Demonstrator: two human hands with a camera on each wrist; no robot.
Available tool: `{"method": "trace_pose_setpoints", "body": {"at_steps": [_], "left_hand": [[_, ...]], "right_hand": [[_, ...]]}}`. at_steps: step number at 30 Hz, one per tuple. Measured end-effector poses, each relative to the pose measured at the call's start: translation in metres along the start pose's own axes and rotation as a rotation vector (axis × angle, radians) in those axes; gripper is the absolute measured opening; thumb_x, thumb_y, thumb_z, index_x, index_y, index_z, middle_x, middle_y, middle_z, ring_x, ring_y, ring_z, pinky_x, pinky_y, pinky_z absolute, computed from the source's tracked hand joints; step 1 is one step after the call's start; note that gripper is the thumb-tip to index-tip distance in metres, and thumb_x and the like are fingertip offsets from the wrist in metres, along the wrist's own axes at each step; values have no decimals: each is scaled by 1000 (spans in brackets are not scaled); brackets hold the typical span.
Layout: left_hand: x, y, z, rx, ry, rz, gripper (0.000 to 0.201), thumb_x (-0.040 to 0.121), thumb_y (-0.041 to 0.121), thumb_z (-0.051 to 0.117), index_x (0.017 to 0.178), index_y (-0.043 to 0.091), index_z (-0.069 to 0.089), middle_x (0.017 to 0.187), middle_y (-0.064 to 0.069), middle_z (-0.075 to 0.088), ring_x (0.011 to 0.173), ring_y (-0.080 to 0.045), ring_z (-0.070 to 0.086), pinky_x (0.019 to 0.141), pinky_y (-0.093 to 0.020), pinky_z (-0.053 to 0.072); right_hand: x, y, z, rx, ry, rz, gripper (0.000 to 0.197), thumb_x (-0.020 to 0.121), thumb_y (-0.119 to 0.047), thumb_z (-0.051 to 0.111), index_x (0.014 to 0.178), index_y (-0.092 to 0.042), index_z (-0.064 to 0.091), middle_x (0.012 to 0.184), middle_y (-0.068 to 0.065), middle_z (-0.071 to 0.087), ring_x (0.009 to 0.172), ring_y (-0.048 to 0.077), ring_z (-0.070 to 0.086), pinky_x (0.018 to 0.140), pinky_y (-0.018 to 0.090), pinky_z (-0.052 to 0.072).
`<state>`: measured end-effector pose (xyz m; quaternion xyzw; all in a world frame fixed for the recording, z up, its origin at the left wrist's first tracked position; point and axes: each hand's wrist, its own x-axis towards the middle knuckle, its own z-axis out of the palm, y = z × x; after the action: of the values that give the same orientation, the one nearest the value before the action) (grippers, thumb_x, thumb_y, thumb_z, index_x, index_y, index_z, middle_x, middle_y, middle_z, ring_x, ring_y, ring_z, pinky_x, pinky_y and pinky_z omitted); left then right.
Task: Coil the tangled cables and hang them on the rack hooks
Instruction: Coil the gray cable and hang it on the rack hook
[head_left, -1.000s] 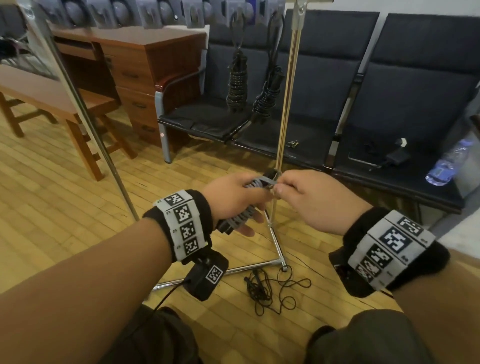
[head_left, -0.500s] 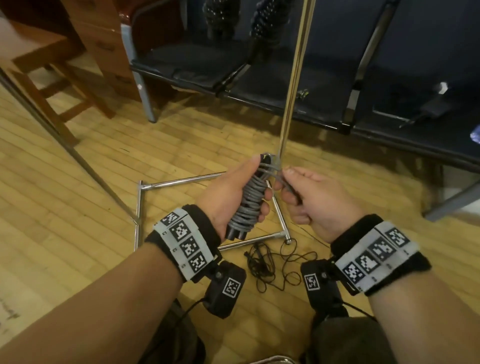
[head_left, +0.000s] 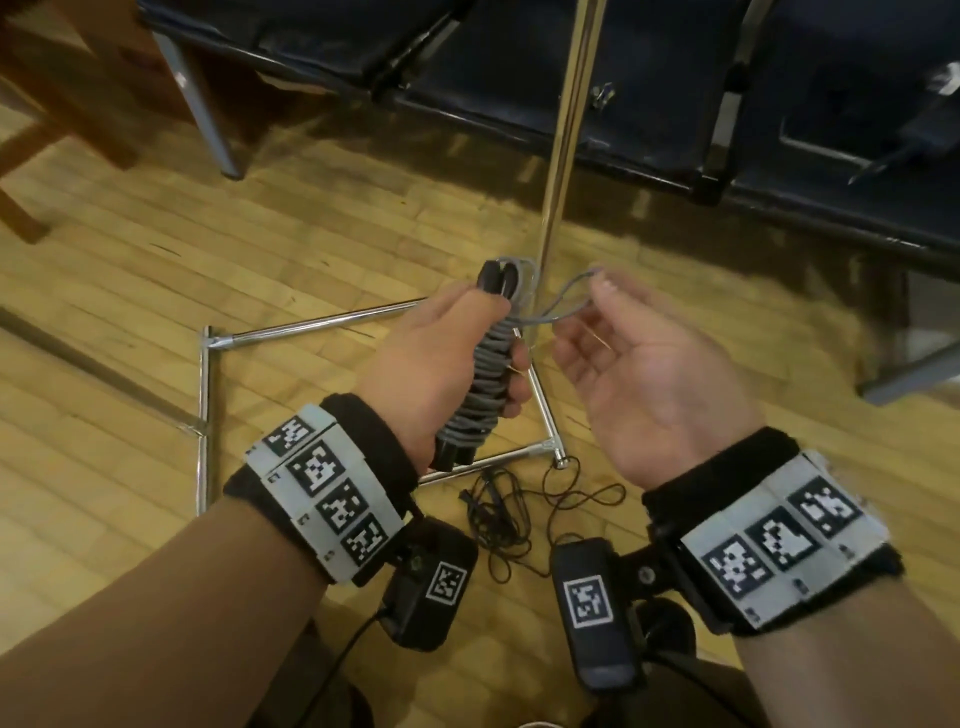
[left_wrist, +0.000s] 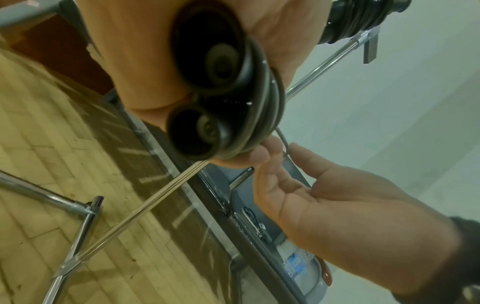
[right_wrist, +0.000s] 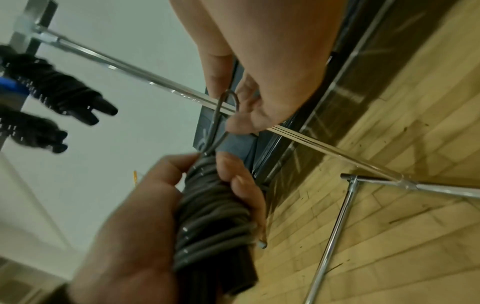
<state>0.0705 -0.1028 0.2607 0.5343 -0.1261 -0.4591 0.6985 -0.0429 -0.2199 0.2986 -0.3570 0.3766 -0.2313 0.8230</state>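
A grey cable wound into a tight bundle (head_left: 480, 384) stands nearly upright in my left hand (head_left: 441, 358), whose fingers wrap round its middle. Black plug ends (left_wrist: 207, 72) stick out of the bundle's bottom. From the bundle's top a short grey loop (head_left: 571, 299) runs right, and my right hand (head_left: 628, 364), palm up, pinches it at the fingertips. The pinch on the loop (right_wrist: 224, 111) also shows in the right wrist view. The rack's chrome pole (head_left: 563, 130) rises just behind the bundle. Two coiled black cables (right_wrist: 52, 86) hang up on the rack.
A thin black cable (head_left: 501, 517) lies tangled on the wooden floor beside the rack's chrome base bars (head_left: 322, 326). Dark padded chairs (head_left: 519, 78) stand behind the rack, with a water bottle (left_wrist: 303, 265) on a seat. Wooden furniture legs (head_left: 104, 104) are at far left.
The view has tipped down toward the floor. My right hand has turned palm up and drawn a cable loop out to the right of the bundle's top. The left hand keeps its grip.
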Motion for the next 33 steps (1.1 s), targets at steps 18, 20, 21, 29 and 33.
{"method": "trace_pose_setpoints", "body": {"at_steps": [18, 20, 21, 29, 33], "left_hand": [[-24, 4, 10, 173, -78, 66, 25, 99, 35, 54, 91, 21, 72, 75, -12, 66, 58, -29, 63, 52, -35, 52], [-24, 6, 9, 196, -70, 67, 24, 99, 35, 54, 92, 21, 73, 74, -12, 66, 58, -29, 64, 51, -34, 52], [-24, 7, 8, 209, -64, 68, 24, 99, 35, 54, 93, 21, 73, 74, -12, 67, 57, -29, 64, 50, -34, 52], [-21, 2, 12, 332, 31, 111, 22, 97, 41, 55, 86, 36, 73, 74, -6, 71, 59, -28, 68, 53, -37, 53], [-21, -3, 14, 348, 34, 130, 21, 98, 44, 56, 88, 37, 73, 75, -5, 72, 60, -29, 69, 55, -38, 53]], "right_hand": [[-20, -5, -7, -167, -222, 26, 31, 97, -4, 59, 126, 1, 69, 103, 20, 69, 81, 23, 63, 73, 32, 53], [-18, -4, -7, -162, -222, 30, 31, 97, -3, 60, 126, 2, 69, 104, 21, 68, 81, 24, 61, 74, 33, 52], [-16, -3, -6, -161, -213, 27, 31, 96, -3, 61, 126, 2, 69, 105, 21, 68, 81, 24, 61, 74, 33, 51], [-9, 6, -8, -200, -93, -124, 10, 95, -2, 64, 94, -12, 65, 92, 14, 74, 71, 18, 63, 67, 33, 49], [-10, 8, -10, -278, -83, -228, 11, 93, -2, 67, 92, -12, 67, 106, 23, 74, 80, 26, 65, 73, 40, 53]]}}
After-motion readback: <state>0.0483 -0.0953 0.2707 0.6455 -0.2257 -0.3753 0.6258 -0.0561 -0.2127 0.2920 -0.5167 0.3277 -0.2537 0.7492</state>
